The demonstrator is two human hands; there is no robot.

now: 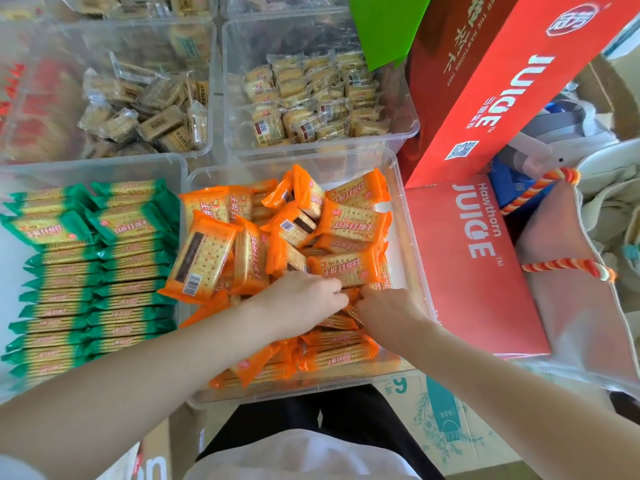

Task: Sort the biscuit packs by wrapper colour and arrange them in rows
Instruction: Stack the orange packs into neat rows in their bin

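Head view, landmark: we take the clear orange-pack bin (401, 188) in front of us as our reference for every place.
Step in hand: we judge the green packs (90, 271) done, since they lie in neat rows in the bin just left of it; the orange packs (311, 237) are all in the landmark bin, loose and heaped at the far side, with a few rows started at its near edge.
Left hand (304, 299): we reach into the middle of the bin, fingers curled down among the orange packs; its grip seems closed on one, though the fingertips are hidden.
Right hand (384, 306): just beside the left, fingers bent onto packs at the end of the started rows; how firm the grip is we cannot tell.
Next move: we think it calls for lifting packs off the heap, turning them the same way, and adding them flat to the near rows.
Surface and room: two clear bins of pale-wrapped biscuits (311, 98) stand beyond the landmark bin; red juice cartons (471, 265) lie to its right, and cardboard boxes below it.
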